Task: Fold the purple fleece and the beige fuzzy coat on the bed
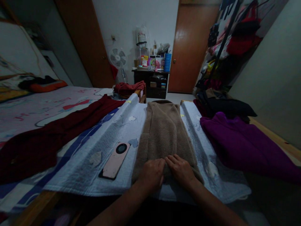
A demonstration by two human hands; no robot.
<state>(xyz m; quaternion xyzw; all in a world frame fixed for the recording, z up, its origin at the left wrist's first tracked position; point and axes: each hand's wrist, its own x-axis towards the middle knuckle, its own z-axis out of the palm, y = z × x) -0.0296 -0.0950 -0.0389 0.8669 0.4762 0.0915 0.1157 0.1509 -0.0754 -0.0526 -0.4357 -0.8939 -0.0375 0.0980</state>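
Note:
A brown fleecy garment point(162, 131) lies folded into a long strip on a pale blue quilted cloth point(89, 160). Both hands are at its near end, close together. My left hand point(152, 172) is closed, its fingers curled on the garment's near edge. Beside it, my right hand point(180, 168) has its fingers bent and pressed together on the same edge, and its fingertips nearly meet the left hand. The thumbs are mostly hidden. A pink phone point(115, 164) with a round black camera ring lies to the left of the garment.
On the right are a folded purple garment point(244, 144) and a dark clothing pile point(225, 103). A dark red garment point(58, 135) stretches across the bed at left. Behind stand a fan point(118, 58), a dark cabinet point(150, 84) and a wooden door point(188, 47).

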